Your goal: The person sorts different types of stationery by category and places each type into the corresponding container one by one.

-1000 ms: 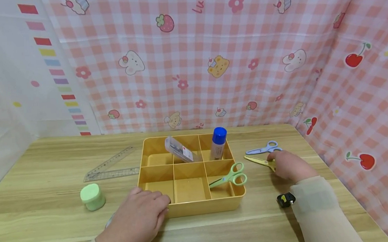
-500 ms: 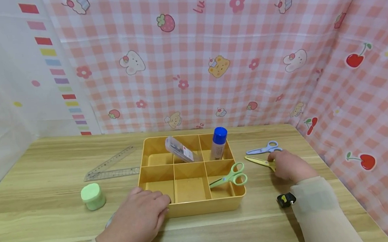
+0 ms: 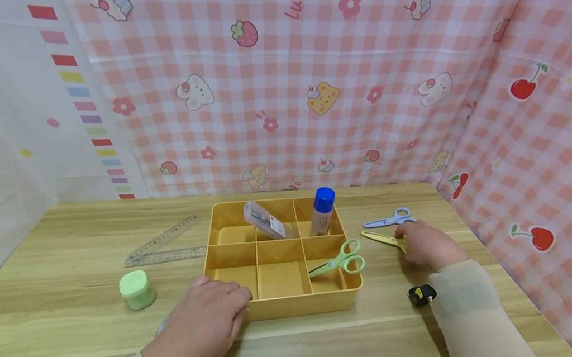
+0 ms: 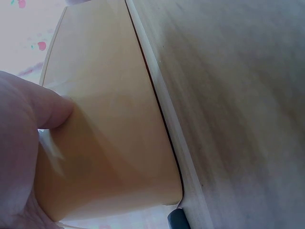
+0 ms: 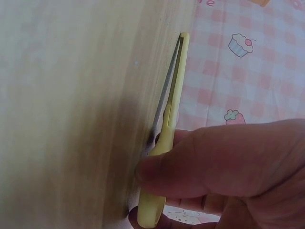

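Observation:
A yellow compartment tray (image 3: 301,306) stands in the middle of the table. My left hand (image 3: 202,325) grips its front left corner, fingers over the rim; in the left wrist view the thumb (image 4: 52,109) presses the outer wall. To the tray's right, my right hand (image 3: 429,245) pinches the handle of yellow scissors (image 3: 382,237). Seen from the right wrist, thumb and fingers hold that handle (image 5: 159,143), blades pointing away close to the tabletop. Blue scissors (image 3: 387,222) lie just behind. Green scissors (image 3: 340,261) lean in the tray's front right compartment.
The tray's back compartments hold a glue stick (image 3: 322,212) with a blue cap and a tilted clear case (image 3: 269,220). Left of it lie a clear folding ruler (image 3: 166,256) and a green container (image 3: 137,290). A black tape measure (image 3: 421,295) sits near the right wrist.

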The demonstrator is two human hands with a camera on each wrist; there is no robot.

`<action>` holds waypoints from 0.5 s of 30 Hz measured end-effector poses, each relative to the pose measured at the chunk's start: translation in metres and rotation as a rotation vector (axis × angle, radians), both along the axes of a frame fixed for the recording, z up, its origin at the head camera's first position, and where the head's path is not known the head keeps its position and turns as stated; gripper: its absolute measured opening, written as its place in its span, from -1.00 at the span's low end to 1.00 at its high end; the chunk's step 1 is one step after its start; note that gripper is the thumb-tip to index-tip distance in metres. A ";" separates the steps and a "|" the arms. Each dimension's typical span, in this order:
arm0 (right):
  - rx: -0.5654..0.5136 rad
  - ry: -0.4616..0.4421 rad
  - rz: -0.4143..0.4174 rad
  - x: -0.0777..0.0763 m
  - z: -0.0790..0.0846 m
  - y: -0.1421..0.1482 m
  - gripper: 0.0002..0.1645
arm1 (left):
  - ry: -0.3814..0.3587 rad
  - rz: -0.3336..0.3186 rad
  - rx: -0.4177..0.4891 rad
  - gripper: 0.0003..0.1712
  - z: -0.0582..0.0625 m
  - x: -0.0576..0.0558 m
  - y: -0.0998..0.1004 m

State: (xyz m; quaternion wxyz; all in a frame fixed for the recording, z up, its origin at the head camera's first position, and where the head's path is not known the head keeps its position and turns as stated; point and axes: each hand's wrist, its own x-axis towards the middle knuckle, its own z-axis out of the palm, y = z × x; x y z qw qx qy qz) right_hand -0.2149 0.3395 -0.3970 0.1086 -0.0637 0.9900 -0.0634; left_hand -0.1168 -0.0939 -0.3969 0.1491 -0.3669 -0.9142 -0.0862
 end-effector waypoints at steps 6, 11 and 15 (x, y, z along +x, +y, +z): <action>-0.001 0.008 -0.001 0.001 0.000 0.001 -0.45 | 0.000 0.001 -0.006 -0.85 0.001 0.000 0.000; -0.004 0.002 -0.003 0.002 0.001 0.000 -0.45 | 0.009 -0.004 0.003 -0.85 0.001 0.001 0.000; -0.019 -0.009 -0.011 0.002 0.002 -0.001 -0.48 | 0.013 -0.005 0.008 -0.85 0.001 0.001 0.000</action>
